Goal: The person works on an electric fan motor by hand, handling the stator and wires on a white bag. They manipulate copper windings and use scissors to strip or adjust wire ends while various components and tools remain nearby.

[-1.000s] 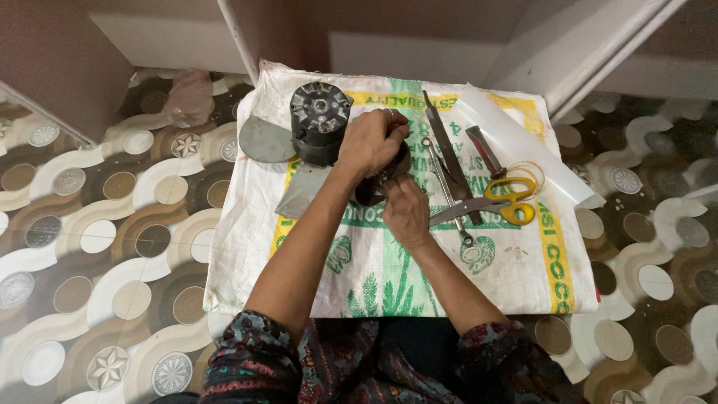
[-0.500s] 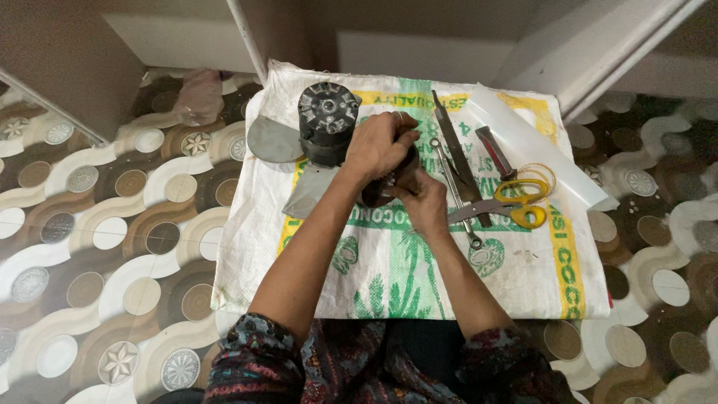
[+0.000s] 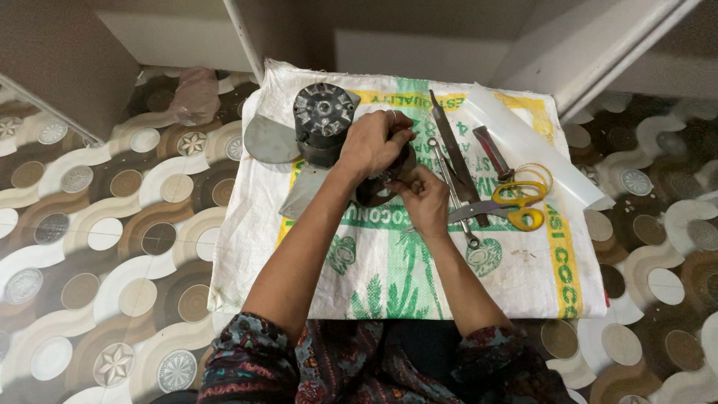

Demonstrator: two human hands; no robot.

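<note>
The dark round metal part (image 3: pixel 378 188) sits near the middle of the woven sack (image 3: pixel 449 284) spread on the floor, a little toward its far edge, and I have both hands on it. My left hand (image 3: pixel 374 142) is curled over its top, fingers closed around the upper rim. My right hand (image 3: pixel 425 200) pinches at its near right side with the fingertips drawn together; what they pinch is too small to tell.

Just left of the part, touching my left hand, stands the dark fan motor (image 3: pixel 323 123) with its grey blades (image 3: pixel 271 141) spread out toward the sack's far left corner.

To the right lie a long spanner (image 3: pixel 452 196) and a flat dark file (image 3: pixel 455 153), side by side and running from the far edge toward me. Beyond them are a small reddish-handled tool (image 3: pixel 492 152), yellow-handled scissors (image 3: pixel 508 206) and a white plastic sheet (image 3: pixel 535 146) reaching over the right edge. The patterned floor (image 3: pixel 97 239) surrounds the sack.
</note>
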